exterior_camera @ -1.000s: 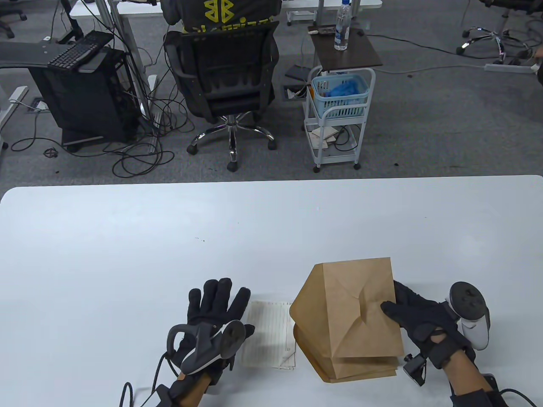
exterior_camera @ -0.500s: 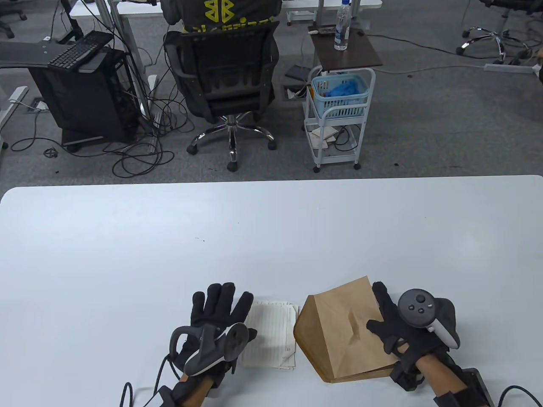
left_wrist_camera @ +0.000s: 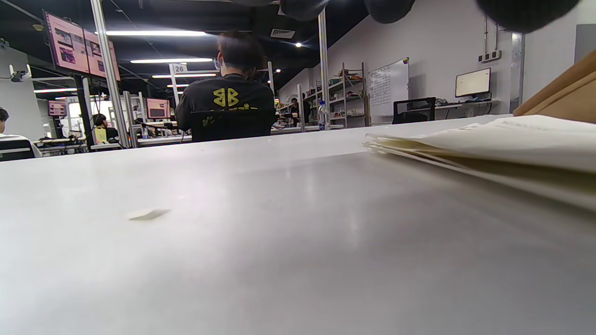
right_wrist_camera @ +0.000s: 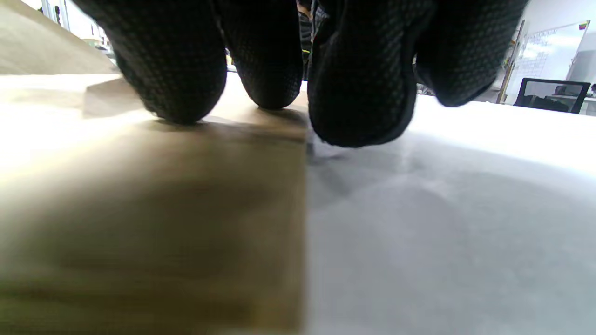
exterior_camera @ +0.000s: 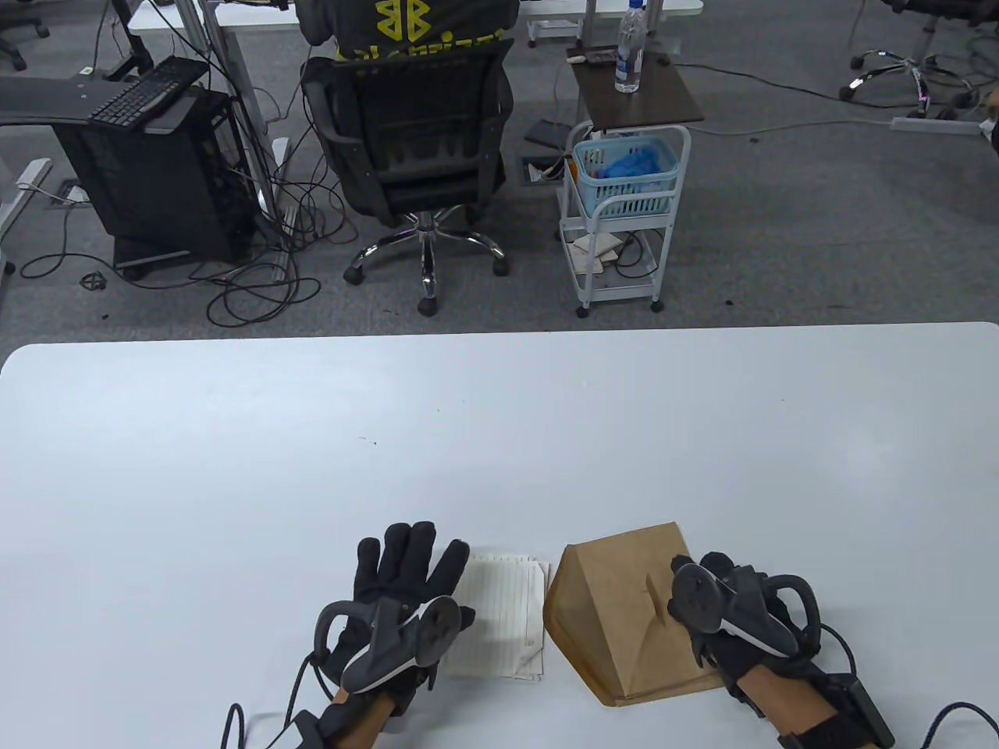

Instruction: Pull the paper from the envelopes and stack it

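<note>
A pile of brown envelopes (exterior_camera: 609, 624) lies flat on the white table (exterior_camera: 499, 437) near the front edge. My right hand (exterior_camera: 714, 581) lies palm down on its right side. In the right wrist view its fingertips (right_wrist_camera: 358, 93) press on the envelope (right_wrist_camera: 163, 209) at its right edge, one touching the table. A small stack of lined paper sheets (exterior_camera: 507, 616) lies just left of the envelopes. My left hand (exterior_camera: 410, 558) rests flat on the table with fingers spread, beside the paper's left edge and holding nothing. The left wrist view shows the paper stack (left_wrist_camera: 489, 139) and an envelope corner (left_wrist_camera: 563, 93).
The table stretches wide to the left, right and far side. A tiny scrap (left_wrist_camera: 146, 214) lies on it near my left hand. Beyond the far edge are an office chair (exterior_camera: 414, 148) with a seated person and a white cart (exterior_camera: 620, 218).
My right hand has lowered the raised top envelope flat onto the pile and turned palm down on it. My left hand has barely moved.
</note>
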`<state>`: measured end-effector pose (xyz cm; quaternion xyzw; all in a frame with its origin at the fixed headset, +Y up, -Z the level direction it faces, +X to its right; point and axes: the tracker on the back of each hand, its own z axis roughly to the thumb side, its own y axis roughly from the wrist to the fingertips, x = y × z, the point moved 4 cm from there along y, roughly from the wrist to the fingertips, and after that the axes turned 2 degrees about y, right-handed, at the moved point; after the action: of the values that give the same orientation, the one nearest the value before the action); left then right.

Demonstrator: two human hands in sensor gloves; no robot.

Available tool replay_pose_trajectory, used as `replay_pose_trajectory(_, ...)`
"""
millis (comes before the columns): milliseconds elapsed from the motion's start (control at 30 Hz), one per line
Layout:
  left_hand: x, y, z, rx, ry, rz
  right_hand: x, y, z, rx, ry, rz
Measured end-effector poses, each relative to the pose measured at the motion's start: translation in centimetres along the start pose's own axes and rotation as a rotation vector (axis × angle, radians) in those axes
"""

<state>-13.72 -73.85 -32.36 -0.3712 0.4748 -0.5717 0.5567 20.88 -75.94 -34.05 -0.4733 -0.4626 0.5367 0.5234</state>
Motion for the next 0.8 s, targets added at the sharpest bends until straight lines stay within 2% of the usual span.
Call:
replay_pose_trajectory(200, 0.0, 0.0, 0.2, 0.005, 0.006, 0.001, -0.1, 0.0, 0.0, 0.002, -0.007, 0.022)
replay_pose_trajectory(333, 0.0, 0.0, 0.2, 0.003, 0.004, 0.003, 0.8, 0.2, -0.1, 0.037, 0.025, 0.056)
replay_pose_trajectory(567, 0.0, 0.1, 0.0, 0.001, 0.002, 0.005, 6.2, -1.0, 0.3, 0.201, 0.109, -0.14)
replay_pose_trajectory(800, 0.0, 0.1, -0.4, -0.007, 0.006, 0.007, 5.5, -2.9, 1.1, 0.268, 0.047, -0.21)
